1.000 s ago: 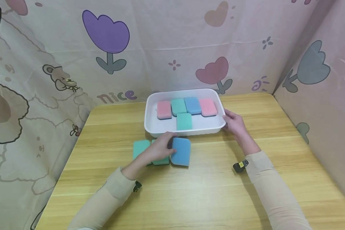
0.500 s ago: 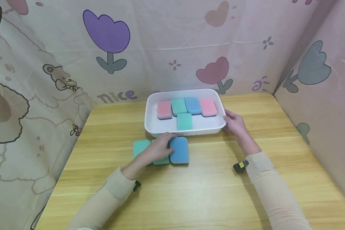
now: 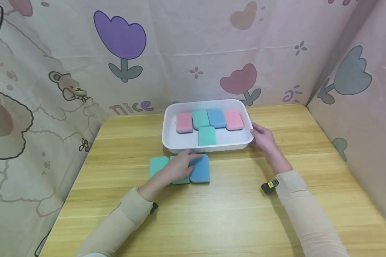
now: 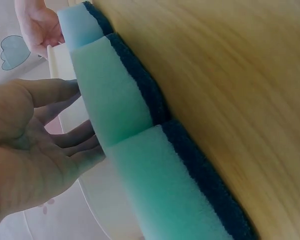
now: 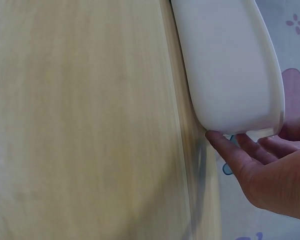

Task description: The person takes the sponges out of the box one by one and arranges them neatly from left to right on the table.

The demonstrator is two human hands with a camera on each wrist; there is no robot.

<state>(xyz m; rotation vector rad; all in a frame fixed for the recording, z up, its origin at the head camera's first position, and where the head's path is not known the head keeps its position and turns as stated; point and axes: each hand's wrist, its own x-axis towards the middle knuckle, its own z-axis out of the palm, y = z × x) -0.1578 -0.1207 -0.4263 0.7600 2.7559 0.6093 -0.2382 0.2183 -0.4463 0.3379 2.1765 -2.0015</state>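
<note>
In the head view a blue sponge (image 3: pixel 201 170) lies against a green sponge (image 3: pixel 181 179), with another green sponge (image 3: pixel 157 165) left of it. My left hand (image 3: pixel 178 166) is over the middle green and blue sponges, its fingers loosely extended and not wrapped round either. In the left wrist view its fingertips are by the upper face of the middle green sponge (image 4: pixel 110 92); exact contact is unclear. My right hand (image 3: pixel 263 137) holds the right front corner of the white tray (image 3: pixel 180 147), thumb at the rim and fingers under the side, as the right wrist view shows.
Inside the tray are two pink sponges (image 3: pixel 184 123), two green sponges (image 3: pixel 207 136) and a blue sponge (image 3: pixel 216 118). The tray stands near the back edge of the wooden table (image 3: pixel 212 221), before a patterned curtain (image 3: pixel 180 46). Dark scouring layers face the tabletop.
The blue sponge has shifted left, from slightly apart and tilted to lying flush beside the middle green sponge. My left fingers have loosened from it. The right hand and tray have stayed put.
</note>
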